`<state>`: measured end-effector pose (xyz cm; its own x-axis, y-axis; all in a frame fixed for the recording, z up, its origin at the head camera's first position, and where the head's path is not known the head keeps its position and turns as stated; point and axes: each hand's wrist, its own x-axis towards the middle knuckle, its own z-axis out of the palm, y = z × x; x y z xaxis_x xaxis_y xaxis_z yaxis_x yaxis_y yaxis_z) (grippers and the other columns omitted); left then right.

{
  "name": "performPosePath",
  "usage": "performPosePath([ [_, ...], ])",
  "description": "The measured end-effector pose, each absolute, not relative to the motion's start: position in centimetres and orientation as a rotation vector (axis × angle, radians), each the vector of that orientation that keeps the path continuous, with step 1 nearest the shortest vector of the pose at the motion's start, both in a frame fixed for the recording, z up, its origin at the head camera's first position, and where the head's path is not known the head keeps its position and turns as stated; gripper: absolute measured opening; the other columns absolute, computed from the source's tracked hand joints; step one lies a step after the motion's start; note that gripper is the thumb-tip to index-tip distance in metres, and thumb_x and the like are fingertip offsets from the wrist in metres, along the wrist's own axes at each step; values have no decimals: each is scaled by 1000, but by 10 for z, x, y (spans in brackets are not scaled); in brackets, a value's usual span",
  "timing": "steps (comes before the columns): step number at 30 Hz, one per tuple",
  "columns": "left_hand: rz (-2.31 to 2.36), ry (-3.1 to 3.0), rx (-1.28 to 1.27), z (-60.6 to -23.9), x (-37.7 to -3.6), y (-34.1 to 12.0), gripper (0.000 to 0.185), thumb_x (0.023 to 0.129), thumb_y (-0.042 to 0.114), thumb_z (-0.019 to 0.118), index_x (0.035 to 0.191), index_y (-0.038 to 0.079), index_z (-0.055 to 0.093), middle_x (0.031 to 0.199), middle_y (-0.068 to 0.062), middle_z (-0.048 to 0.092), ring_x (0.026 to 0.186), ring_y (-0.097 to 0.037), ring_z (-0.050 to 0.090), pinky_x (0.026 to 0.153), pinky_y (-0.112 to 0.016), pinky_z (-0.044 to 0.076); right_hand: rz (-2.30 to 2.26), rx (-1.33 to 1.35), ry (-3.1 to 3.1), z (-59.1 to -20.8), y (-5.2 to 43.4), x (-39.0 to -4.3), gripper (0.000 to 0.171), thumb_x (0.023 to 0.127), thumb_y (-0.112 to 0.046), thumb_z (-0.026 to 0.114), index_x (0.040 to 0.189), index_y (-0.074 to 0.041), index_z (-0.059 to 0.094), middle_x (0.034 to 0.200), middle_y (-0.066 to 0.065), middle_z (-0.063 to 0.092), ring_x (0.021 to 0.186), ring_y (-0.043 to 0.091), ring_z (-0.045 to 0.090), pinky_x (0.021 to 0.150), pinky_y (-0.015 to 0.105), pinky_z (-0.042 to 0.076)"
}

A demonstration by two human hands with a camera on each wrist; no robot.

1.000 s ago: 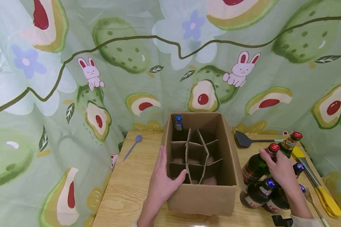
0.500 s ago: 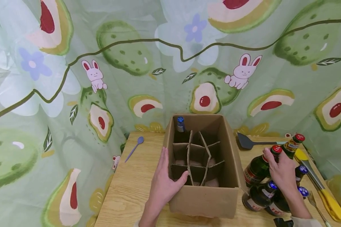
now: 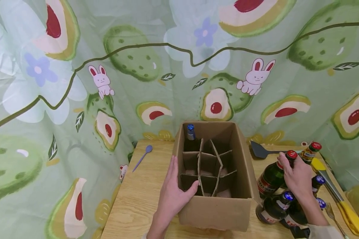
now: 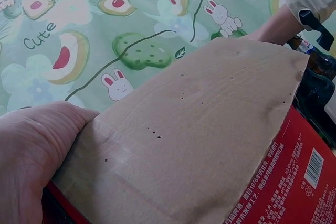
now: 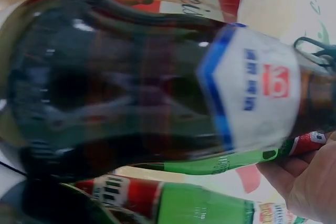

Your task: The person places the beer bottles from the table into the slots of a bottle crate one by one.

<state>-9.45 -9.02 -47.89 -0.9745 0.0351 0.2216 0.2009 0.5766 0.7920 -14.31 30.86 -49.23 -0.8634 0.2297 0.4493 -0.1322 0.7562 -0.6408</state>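
My right hand [image 3: 297, 177] grips the neck of a red-capped bottle [image 3: 273, 174] standing upright just right of the divided box [image 3: 245, 166]; my left hand [image 3: 172, 194] clasps the box's near-left wall.

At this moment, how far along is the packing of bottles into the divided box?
Barely begun. One blue-capped bottle stands in the far-left cell of the cardboard box; the other cells that show look empty. In hand: the right hand has its grip on the red-capped bottle beside the box, while the left hand holds the box's near-left wall. Left: the other bottles clustered on the table.
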Motion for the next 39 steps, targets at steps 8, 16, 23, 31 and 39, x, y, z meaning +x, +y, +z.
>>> performPosePath([
  [8, -1346, -2628, -200, -480, -94, -90, 108, 88, 57, 77, 169, 18, 16, 174, 5, 11, 157, -27, 24, 120, -55, 34, 918, -30, -2374, -471, 306, -145, 28, 109, -19, 57, 102, 4, 71, 95, 29, 73, 59, -10, 44, 52, 21, 34],
  [16, -1334, -2637, -191, -479, -94, -90, 106, 88, 51, 78, 168, 16, 18, 174, 6, 11, 157, -28, 25, 119, -56, 35, 885, 36, -2278, -447, 302, -148, 26, 107, -17, 61, 95, 3, 72, 92, 26, 75, 57, -12, 47, 52, 15, 34],
  [23, -1327, -2627, -191, -480, -94, -91, 106, 88, 52, 78, 168, 13, 20, 174, 4, 13, 156, -30, 28, 117, -58, 38, 891, 24, -2218, -429, 298, -147, 26, 106, -18, 63, 94, 3, 71, 82, -5, 72, 51, -7, 36, 48, 19, 29],
  [31, -1328, -2618, -192, -480, -94, -90, 106, 88, 52, 78, 168, 15, 21, 174, 5, 13, 156, -30, 28, 116, -58, 38, 893, 80, -2095, -414, 298, -152, 28, 105, -17, 63, 91, 5, 71, 86, -48, 51, 49, -10, 33, 49, 14, 24],
  [39, -1319, -2618, -185, -480, -94, -90, 105, 87, 51, 79, 167, 11, 23, 174, 4, 14, 155, -32, 30, 115, -58, 40, 883, 122, -2036, -388, 295, -157, 31, 105, -15, 61, 87, 7, 73, 84, -49, 51, 53, -14, 34, 50, 11, 23],
])
